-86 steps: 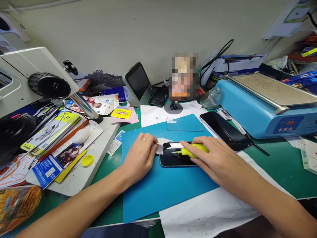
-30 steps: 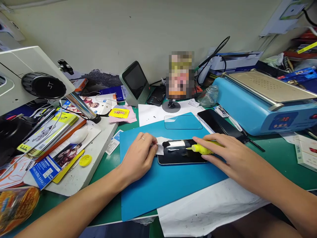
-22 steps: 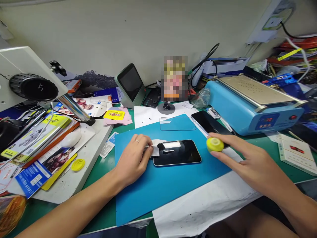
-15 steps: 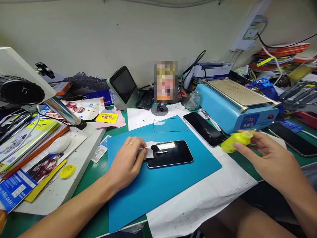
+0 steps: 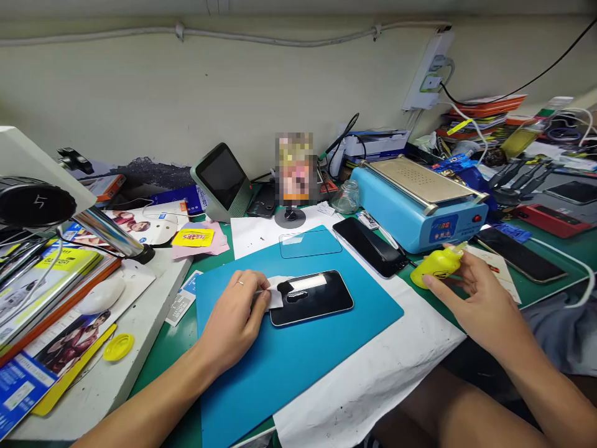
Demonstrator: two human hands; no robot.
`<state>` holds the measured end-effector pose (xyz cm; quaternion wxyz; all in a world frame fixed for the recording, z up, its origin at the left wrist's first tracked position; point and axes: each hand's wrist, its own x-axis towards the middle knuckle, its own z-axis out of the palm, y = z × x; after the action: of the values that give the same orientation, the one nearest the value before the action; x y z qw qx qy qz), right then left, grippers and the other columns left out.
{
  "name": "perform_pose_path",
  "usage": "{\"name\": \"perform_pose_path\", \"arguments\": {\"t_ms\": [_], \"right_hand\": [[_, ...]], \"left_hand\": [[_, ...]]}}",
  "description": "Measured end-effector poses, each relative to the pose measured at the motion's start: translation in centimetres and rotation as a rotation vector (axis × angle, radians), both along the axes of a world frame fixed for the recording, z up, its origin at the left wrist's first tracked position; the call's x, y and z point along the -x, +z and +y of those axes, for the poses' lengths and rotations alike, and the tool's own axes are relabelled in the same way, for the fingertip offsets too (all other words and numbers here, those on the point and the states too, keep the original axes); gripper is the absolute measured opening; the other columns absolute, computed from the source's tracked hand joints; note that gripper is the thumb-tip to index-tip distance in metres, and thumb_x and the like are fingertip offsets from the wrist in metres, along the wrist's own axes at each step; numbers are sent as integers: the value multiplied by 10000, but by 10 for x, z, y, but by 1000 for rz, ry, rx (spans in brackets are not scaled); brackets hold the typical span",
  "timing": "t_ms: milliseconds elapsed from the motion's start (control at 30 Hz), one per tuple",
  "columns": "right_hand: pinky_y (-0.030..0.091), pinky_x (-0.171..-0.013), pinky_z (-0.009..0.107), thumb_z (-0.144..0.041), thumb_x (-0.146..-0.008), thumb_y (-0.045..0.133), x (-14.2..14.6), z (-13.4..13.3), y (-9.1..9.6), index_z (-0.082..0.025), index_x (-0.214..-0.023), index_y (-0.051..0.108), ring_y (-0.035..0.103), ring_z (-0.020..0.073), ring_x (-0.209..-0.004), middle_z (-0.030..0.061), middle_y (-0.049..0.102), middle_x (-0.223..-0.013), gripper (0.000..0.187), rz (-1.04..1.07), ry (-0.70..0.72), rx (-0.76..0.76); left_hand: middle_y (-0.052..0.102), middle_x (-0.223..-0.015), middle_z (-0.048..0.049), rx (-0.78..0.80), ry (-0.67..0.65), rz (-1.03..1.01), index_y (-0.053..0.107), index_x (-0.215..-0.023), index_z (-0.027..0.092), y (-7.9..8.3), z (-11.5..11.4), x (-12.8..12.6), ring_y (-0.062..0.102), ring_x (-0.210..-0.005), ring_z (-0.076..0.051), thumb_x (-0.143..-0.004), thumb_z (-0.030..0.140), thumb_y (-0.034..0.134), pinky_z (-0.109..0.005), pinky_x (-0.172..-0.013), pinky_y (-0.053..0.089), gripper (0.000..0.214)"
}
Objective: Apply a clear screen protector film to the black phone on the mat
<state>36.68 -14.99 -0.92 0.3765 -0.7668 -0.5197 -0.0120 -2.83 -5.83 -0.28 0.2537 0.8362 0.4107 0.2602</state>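
A black phone [image 5: 329, 300] lies glass up on a blue mat [image 5: 298, 361]. A small glossy patch of clear liquid [image 5: 297, 297] sits on its screen. My left hand [image 5: 237, 314] rests at the phone's left end, its fingers pinching a white wipe [image 5: 276, 298] that touches the phone's edge. Held right of the mat is a yellow squeeze bottle [image 5: 433, 267], tilted with its narrow nozzle up to the right. The thumb and fingers of my right hand [image 5: 476, 295] close around it. Behind the phone lies a thin clear glass panel with a dark border [image 5: 310, 242].
A blue heating machine [image 5: 396, 208] stands behind the bottle. Two more dark phones lie near it, one on its left [image 5: 368, 246] and one on its right [image 5: 522, 255]. Left are a metal-posted stand [image 5: 112, 233], booklets [image 5: 60, 274] and a yellow lid [image 5: 119, 347]. A glass jar [image 5: 346, 198] stands behind.
My view has swung to the right and up, so the scene sits further left. The liquid patch on the phone looks larger and more spread. Both hands keep their holds.
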Motion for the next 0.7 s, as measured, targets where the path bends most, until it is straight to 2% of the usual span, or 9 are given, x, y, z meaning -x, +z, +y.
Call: {"name": "perform_pose_path", "arguments": {"t_ms": [100,200,267,367,400,467,533,633,700], "right_hand": [[569,-941,442,-483,-832,706,2,-2,-3,-231,-1456,438,709,309,-1085,151,688,-1273,724,91,9,16],[587,-893,474,-461,-820,728,10,-7,0,-227,-1449,452,708,347,-1065,179,665,-1284,726,117,-28,-21],[584,-884,515,-455,-823,720,21,-15,2,-242,-1436,455,670,378,-1125,182,633,-1306,702,107,-81,-102],[536,-920,597,-384,-836,701,48,-35,-1,-280,-1273,548,600,407,-1191,152,613,-1224,475,3,-174,-328],[535,-887,603,-321,-823,719,59,-42,-2,-285,-1145,594,634,398,-1091,133,630,-1102,347,-77,-161,-413],[539,-807,580,-188,-807,713,82,-52,-4,-306,-1010,593,654,340,-889,86,623,-947,264,-203,46,-494],[558,-736,504,-126,-810,685,104,-53,0,-319,-969,597,657,287,-790,40,635,-866,265,-222,229,-461],[568,-763,454,-77,-874,598,131,-32,19,-300,-1043,590,678,269,-880,40,681,-906,281,-185,496,-330],[552,-861,451,-120,-921,566,145,-4,34,-286,-1030,581,667,260,-994,63,699,-1023,199,-201,572,-257]], "left_hand": [[572,-964,-39,-11,-10,-5,487,-999,243,0,0,0,515,-887,-248,-1052,232,384,-384,-737,445,117],[579,-968,-45,-20,-8,-13,490,-1002,245,0,0,0,529,-891,-255,-1048,231,379,-389,-734,454,121],[582,-967,-48,-25,-6,-17,492,-996,247,0,0,0,538,-893,-259,-1045,231,379,-388,-727,460,124],[585,-957,-48,-23,-11,-22,493,-990,246,0,1,0,542,-893,-258,-1040,228,388,-387,-722,462,119],[586,-955,-48,-22,-10,-23,494,-991,246,0,1,0,543,-892,-257,-1039,226,392,-388,-722,462,114],[587,-950,-46,-20,-5,-24,496,-998,244,-1,2,1,543,-892,-257,-1037,222,398,-391,-726,458,107],[589,-947,-45,-22,0,-26,498,-997,243,-1,2,1,544,-893,-258,-1039,220,399,-391,-729,455,110],[594,-946,-40,-30,2,-32,501,-986,243,-1,2,0,550,-891,-253,-1036,211,401,-384,-731,458,117],[597,-943,-35,-36,-1,-38,501,-984,242,-1,2,0,553,-886,-248,-1030,200,409,-382,-737,462,111]]}}
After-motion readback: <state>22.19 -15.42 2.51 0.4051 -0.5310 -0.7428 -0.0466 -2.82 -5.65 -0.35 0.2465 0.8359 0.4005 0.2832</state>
